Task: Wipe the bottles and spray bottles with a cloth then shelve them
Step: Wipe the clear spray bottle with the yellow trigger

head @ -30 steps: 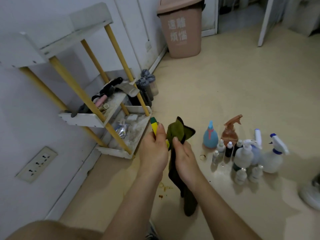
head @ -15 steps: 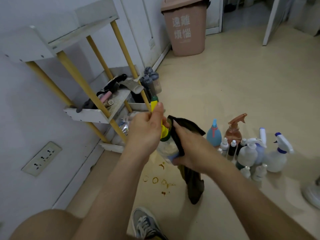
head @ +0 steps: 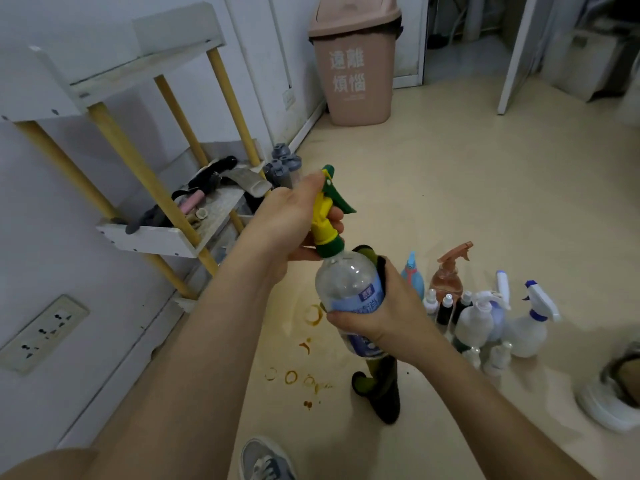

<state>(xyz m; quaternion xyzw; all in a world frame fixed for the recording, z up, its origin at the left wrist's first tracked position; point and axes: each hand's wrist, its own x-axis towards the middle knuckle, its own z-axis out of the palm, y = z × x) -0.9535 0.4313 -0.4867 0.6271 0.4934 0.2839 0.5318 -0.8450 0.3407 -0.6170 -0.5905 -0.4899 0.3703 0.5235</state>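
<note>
Lifting the clear spray bottle (head: 349, 282) higher, we now see its body bared; a second ago the dark cloth (head: 381, 393) smothered it. Our left hand (head: 287, 226) clamps the yellow trigger head (head: 325, 216) above, and our right hand (head: 381, 317) grips body and cloth just below. We judge wiping unfinished, shelving still ahead.

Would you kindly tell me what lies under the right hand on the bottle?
A dark cloth is pressed between the right hand and the bottle; its edge shows above the hand and its tail hangs below. How far it wraps the bottle is covered by the hand.
</note>
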